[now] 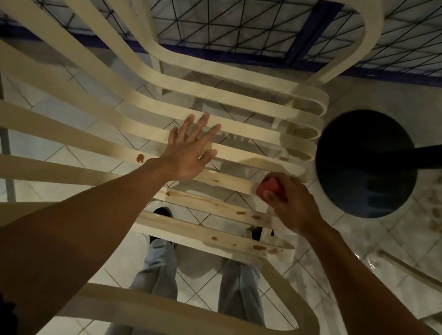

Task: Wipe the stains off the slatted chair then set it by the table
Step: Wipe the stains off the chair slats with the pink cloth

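Pale tiled floor (395, 96) under the slatted chair (243, 98), wire mesh (221, 20) beyond it. Dark round disc (365, 194) just right of the chair. Our left hand (187, 153) lies spread flat on the slats. Our right hand (289, 203) clutches a red wad (268, 186) at the chair's right edge, with brown stains (140, 158) nearby.

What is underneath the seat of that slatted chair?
Through the gaps between the slats of the chair show pale floor tiles, a dark shoe and grey trouser legs. The slats, the left hand and the right hand gripping a red wiper cover the rest.
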The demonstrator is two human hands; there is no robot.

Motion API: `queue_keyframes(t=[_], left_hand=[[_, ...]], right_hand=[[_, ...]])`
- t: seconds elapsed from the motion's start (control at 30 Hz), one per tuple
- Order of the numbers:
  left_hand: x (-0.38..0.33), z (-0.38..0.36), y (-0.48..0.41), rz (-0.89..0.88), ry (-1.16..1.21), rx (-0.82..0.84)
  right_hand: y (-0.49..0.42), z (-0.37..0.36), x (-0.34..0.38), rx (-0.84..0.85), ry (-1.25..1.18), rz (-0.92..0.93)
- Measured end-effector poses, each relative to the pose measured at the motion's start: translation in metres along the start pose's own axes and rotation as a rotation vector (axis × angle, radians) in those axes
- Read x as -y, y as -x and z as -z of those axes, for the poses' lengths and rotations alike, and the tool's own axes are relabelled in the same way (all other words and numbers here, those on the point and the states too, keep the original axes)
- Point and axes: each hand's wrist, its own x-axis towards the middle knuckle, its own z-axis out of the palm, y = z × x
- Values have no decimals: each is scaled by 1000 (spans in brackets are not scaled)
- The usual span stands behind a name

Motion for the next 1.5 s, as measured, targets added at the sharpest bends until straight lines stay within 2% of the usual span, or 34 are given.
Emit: queue_keyframes(t=[0.1, 0.2, 0.33, 0.5, 0.7, 0.83, 1.07, 1.5], left_hand=[[5, 12, 3, -14, 16, -120], [28, 28, 1, 35, -112, -236], [64, 35, -3, 138, -285, -117], [68, 32, -4, 131, -272, -18], [69, 33, -3, 141, -278, 8], [73, 36, 1, 100, -276, 13], [82, 34, 7, 48, -287, -30], [86, 36, 6, 37, -301, -4]], right_hand=[[-1, 0, -2, -3, 7, -28], [-5, -8, 11, -23, 71, -2], [-11, -28, 41, -32, 143, 68], [-27, -57, 88, -4, 160, 66], [-39, -78, 128, 56, 172, 133], [-33, -70, 109, 31, 113, 235], [-17, -56, 76, -41, 187, 142], [-42, -94, 160, 32, 229, 153]])
